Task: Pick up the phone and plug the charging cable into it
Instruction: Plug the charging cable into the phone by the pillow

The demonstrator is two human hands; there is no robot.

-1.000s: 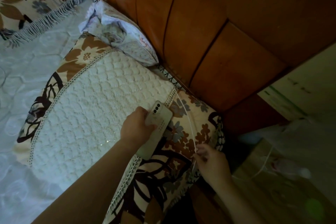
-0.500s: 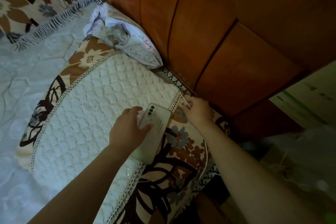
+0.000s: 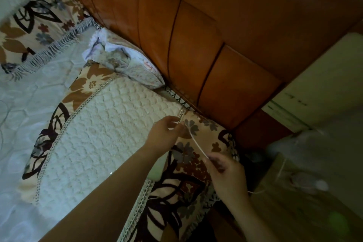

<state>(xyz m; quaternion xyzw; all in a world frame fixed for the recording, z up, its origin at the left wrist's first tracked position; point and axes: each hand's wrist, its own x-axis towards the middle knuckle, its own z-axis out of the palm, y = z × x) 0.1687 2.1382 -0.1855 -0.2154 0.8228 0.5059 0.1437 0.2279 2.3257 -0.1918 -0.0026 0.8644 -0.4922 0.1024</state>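
The thin white charging cable stretches taut between my two hands over the floral pillow. My left hand pinches the cable's end near the pillow's top edge. My right hand grips the cable lower down, by the bed's right edge. From there the cable drops toward the floor. The pale phone lies on the pillow, held by neither hand. Only a small part of it shows beside my left forearm.
A brown wooden headboard runs along the back. A crumpled white pillow lies against it, and another floral pillow is at far left. A pale cabinet and white items on the floor stand at right.
My left hand let go of the phone and moved up to the cable's end. My right hand slid back down the cable toward the bed's edge. The phone now lies under my left forearm.
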